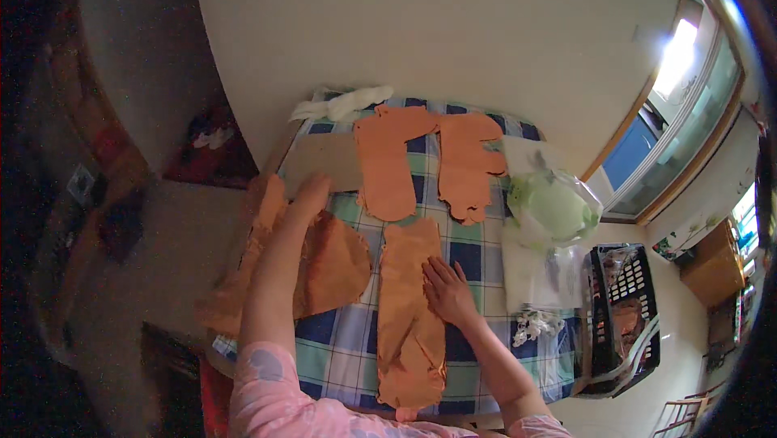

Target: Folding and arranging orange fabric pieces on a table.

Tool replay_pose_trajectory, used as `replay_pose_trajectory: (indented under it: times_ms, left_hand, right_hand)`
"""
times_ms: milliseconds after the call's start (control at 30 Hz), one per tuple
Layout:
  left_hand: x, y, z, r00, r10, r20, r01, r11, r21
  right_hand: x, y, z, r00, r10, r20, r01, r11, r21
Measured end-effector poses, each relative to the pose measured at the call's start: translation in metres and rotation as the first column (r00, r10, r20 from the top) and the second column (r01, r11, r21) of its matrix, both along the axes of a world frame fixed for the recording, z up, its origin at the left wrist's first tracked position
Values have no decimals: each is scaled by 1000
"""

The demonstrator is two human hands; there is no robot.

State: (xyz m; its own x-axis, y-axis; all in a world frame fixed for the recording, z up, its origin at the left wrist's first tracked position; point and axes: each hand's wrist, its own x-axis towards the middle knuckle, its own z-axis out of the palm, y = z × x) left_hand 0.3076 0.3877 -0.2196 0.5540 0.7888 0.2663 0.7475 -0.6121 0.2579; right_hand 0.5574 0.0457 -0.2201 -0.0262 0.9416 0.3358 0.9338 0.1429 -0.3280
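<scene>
A long orange cloth piece (pixel 409 276) lies on the checked table cover, its near end creased and rumpled. My right hand (pixel 450 291) rests flat on its right edge, fingers stretched out. My left arm reaches over a second, wider orange cloth piece (pixel 333 268) at the left. Blur smears my left hand (pixel 312 193) near that piece's far end; its fingers do not show clearly, nor whether they grip the cloth. Farther back, two flat orange pieces lie side by side: a bent one (pixel 387 175) and one with a notched right edge (pixel 468 163).
Beneath everything spreads a blue, green and white checked cover (pixel 324 353). On the right are a clear bag with something pale green (pixel 554 207), a small white bundle (pixel 537 326) and a black basket (pixel 600 308). A white cloth (pixel 344 104) lies by the wall (pixel 453 25).
</scene>
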Motion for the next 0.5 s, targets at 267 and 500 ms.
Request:
replay_pose_trajectory:
  times_ms: [267,500]
  left_hand:
    - [-14,2,-4,993,-59,98,57,998,26]
    - [-2,-70,70,965,-45,257,-80,885,458]
  right_hand:
    - [-5,-2,1,1000,26,13,-27,999,44]
    - [3,0,-10,997,26,-78,-15,990,143]
